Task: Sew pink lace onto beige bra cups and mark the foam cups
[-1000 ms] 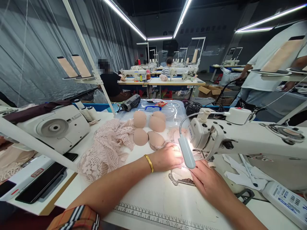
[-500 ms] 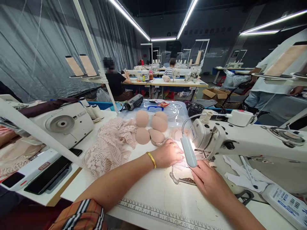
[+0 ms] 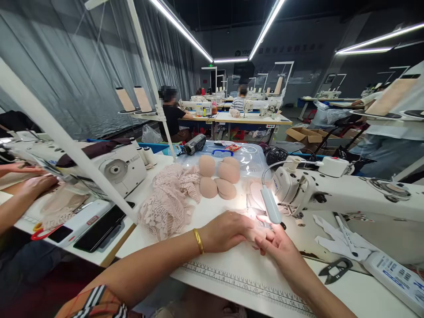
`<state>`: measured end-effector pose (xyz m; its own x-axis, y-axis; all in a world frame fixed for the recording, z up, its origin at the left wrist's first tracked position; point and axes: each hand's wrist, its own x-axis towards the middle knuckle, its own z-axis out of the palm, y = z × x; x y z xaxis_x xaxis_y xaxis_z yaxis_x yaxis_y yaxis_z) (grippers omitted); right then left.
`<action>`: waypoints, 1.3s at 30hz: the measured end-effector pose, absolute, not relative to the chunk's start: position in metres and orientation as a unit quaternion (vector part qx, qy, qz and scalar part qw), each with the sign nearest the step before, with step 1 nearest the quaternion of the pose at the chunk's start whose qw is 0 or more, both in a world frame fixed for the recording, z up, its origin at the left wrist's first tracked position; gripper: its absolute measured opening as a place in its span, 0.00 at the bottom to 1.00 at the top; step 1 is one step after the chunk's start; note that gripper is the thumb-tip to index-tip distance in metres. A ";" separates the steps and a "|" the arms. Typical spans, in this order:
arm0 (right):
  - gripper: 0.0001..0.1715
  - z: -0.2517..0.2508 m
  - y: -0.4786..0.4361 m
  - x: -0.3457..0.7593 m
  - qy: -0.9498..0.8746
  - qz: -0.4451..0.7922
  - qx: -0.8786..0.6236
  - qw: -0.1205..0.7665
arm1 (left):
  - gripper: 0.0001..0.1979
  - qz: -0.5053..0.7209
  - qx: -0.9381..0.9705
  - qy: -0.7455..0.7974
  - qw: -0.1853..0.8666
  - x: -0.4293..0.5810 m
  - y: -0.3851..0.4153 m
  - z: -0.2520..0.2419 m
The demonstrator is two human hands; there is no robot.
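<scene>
My left hand (image 3: 228,230), with a gold bangle at the wrist, is closed with its fingertips on a thin pale pink piece of fabric (image 3: 254,237). Opposite it, my right hand (image 3: 280,247) pinches the same fabric; the fingers of both hands nearly meet and hide much of it. They are in front of the white sewing machine (image 3: 281,187), under a small lit gooseneck lamp (image 3: 270,205). More pale pink fabric (image 3: 254,192) lies behind the lamp. Several beige bra cups (image 3: 208,187) rest on the table beyond my left hand, beside a heap of pale pink lace (image 3: 167,201).
A clear plastic box lid (image 3: 247,154) lies behind the cups. Thread snips (image 3: 336,270) and a white box (image 3: 394,278) are at the right. A ruler tape (image 3: 238,285) runs along the front edge. At the left, another person's hands (image 3: 36,183) work near a second machine (image 3: 115,170).
My hands have come away from the machine towards me and closer together. Fingers that lay flat are now pinching the fabric. The view has shifted left, showing the neighbour's hands and red-handled scissors.
</scene>
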<state>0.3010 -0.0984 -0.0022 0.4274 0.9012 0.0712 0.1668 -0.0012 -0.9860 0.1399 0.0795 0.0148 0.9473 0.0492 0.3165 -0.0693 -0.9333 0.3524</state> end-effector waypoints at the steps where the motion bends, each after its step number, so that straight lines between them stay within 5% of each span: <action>1: 0.34 -0.002 -0.098 0.293 -0.389 0.350 -0.613 0.593 | 0.12 0.156 0.969 0.039 0.187 0.125 0.080 0.017; 6: 0.37 -0.004 -0.096 0.269 -0.256 0.418 -0.550 0.677 | 0.16 0.255 0.899 0.291 0.207 0.063 0.055 0.020; 8: 0.35 -0.003 -0.099 0.258 -0.212 0.413 -0.536 0.705 | 0.14 0.286 0.824 0.302 0.384 0.052 0.022 0.017; 11: 0.33 -0.001 -0.108 0.241 -0.156 0.416 -0.532 0.721 | 0.34 0.091 0.560 0.234 0.789 0.057 -0.028 0.010; 14: 0.32 -0.004 -0.123 0.231 -0.152 0.415 -0.534 0.721 | 0.37 0.115 0.332 0.234 0.907 0.075 -0.055 0.007; 22: 0.26 -0.032 -0.155 0.219 -0.223 0.358 -0.556 0.716 | 0.22 0.285 0.202 0.217 0.911 0.107 -0.052 0.015; 27: 0.31 -0.021 -0.157 0.207 -0.311 0.345 -0.617 0.635 | 0.21 0.329 0.238 0.258 0.877 0.108 -0.044 0.024; 34: 0.46 0.016 -0.141 0.231 -0.161 0.480 -0.527 0.683 | 0.23 0.297 0.329 0.227 0.867 0.100 -0.041 0.025; 39: 0.50 0.012 -0.150 0.223 -0.208 0.362 -0.600 0.682 | 0.22 0.311 0.325 0.244 0.859 0.109 -0.039 0.024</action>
